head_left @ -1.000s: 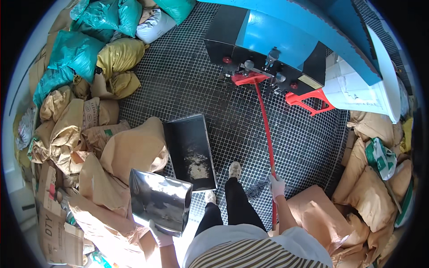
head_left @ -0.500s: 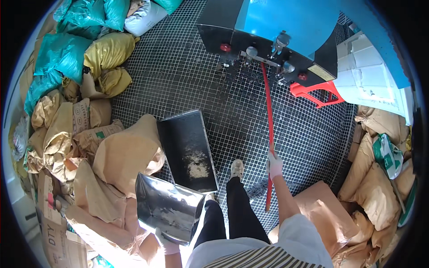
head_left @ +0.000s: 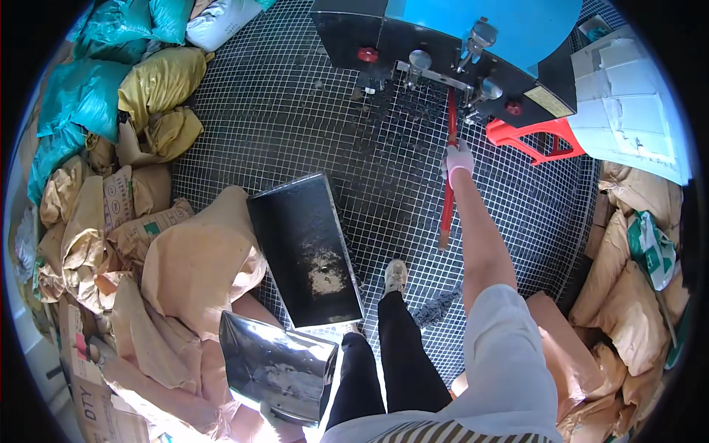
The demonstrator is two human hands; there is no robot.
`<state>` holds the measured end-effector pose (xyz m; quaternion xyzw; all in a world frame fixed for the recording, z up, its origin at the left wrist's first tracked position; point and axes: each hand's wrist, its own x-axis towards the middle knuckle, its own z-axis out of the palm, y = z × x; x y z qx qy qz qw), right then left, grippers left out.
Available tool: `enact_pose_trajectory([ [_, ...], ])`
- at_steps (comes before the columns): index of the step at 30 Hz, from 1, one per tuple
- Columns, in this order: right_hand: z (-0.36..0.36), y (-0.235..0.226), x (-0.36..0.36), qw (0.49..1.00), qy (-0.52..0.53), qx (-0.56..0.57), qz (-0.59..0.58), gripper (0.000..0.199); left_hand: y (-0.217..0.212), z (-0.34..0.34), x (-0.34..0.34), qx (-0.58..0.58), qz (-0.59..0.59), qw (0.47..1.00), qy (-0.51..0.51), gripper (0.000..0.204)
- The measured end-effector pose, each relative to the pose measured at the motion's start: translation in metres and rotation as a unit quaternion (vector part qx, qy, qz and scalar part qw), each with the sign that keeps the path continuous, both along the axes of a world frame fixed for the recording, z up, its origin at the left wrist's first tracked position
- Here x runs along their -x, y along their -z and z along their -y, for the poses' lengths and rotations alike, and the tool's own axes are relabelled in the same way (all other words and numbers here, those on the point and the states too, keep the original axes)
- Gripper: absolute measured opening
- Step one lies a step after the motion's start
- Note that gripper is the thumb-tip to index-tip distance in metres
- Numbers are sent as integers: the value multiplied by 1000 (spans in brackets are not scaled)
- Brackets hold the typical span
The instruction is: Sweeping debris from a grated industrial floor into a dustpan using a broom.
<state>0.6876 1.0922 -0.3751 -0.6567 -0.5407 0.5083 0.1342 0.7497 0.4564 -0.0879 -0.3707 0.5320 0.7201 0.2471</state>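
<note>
My right hand, in a pale glove, is closed round a long red pole. The pole slants forward, and its far end goes in beneath a blue and black machine with metal knobs along its lower edge. At the lower left, my gloved left hand grips the near rim of a shiny metal pan; its fingers are partly hidden. Just beyond it, a dark rectangular tray holds a patch of pale, crumbly material. Black crumbs lie on the floor near the machine.
Brown paper sacks crowd the left, with teal bags and yellow bags farther back. More sacks line the right side. A red plastic stool stands beside the machine. A dark pile lies near my shoe.
My right arm has stretched forward, and the red pole has slid farther in under the machine. The left hand still holds the metal pan, which sits slightly lower in view.
</note>
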Motion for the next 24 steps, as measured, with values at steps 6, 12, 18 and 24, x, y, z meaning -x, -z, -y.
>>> enact_pose_trajectory([
  [6,76,-6,-1,976,-69,-13,205,41,-10,2,8,-16,-18,1000,2,73],
  [12,159,-43,-41,986,-84,29,143,43,-24,6,23,-65,-37,997,26,73],
  [18,208,-103,-125,985,-117,51,120,44,-35,31,41,-115,-60,991,31,72],
  [24,235,-198,-171,984,-68,167,9,43,-62,55,56,-169,-71,983,18,69],
])
